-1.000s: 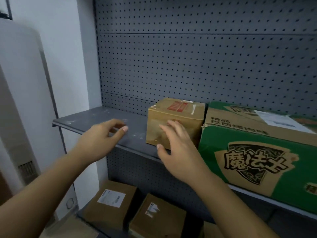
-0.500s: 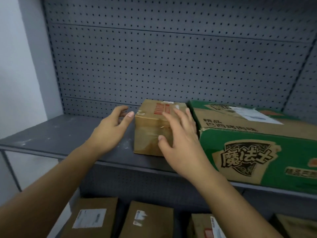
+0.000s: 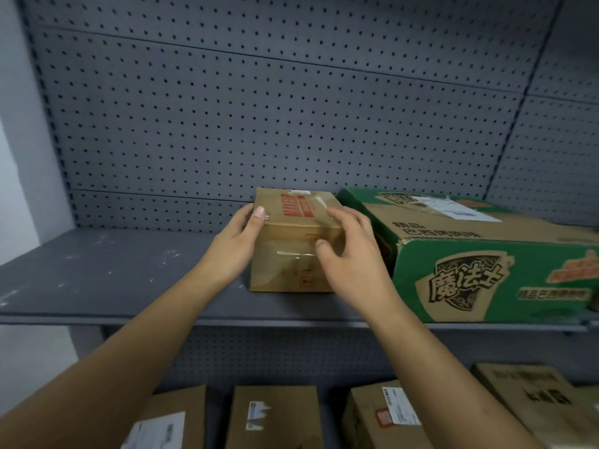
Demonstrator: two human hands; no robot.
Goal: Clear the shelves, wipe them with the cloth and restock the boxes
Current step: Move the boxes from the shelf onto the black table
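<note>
A small brown cardboard box (image 3: 287, 270) with red print on its top stands on the grey metal shelf (image 3: 113, 273), close against a large green carton (image 3: 486, 280) on its right. My left hand (image 3: 233, 244) cups the small box's left side, thumb over the top edge. My right hand (image 3: 353, 254) holds its right front corner, fingers curled over the top and thumb on the front face. No cloth is in view.
A grey pegboard back panel (image 3: 259, 124) rises behind the shelf. Left of the small box the shelf surface is bare and speckled with dust. On the shelf below stand several brown parcels with white labels (image 3: 275, 416), (image 3: 385, 416). A pale wall (image 3: 19, 157) borders the left.
Both hands reached forward and closed in on the small brown box, the left from the open shelf onto its side. The camera view swung left to face the shelf squarely.
</note>
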